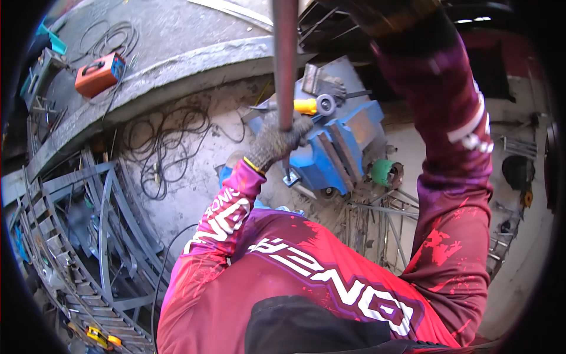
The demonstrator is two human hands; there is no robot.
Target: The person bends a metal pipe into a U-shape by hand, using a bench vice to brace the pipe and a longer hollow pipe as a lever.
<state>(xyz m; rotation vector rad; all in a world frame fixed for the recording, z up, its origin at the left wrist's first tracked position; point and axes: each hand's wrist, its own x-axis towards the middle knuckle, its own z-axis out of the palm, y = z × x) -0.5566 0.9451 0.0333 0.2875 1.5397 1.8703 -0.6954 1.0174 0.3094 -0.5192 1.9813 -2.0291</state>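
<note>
A long reddish metal bar (284, 65) runs down from the top edge of the view. My left hand (276, 140), in a grey knit glove, is closed around its lower end, with a thinner rod continuing below toward a small metal fitting (290, 179). Beside this hand stands a blue bench vise (318, 159). A yellow angle grinder (305, 107) lies just beyond the fingers, near a grey glove (331, 88). My right hand (386, 13) is raised at the top in a dark glove, blurred and partly cut off; its fingers are hidden.
An orange-red machine (99, 75) sits on the raised concrete ledge (194, 64) at the upper left. Black cables (171, 138) loop across the floor. Metal frames (106, 218) are stacked at the left. A green cylindrical object (382, 172) stands right of the vise, near thin metal rods (386, 209).
</note>
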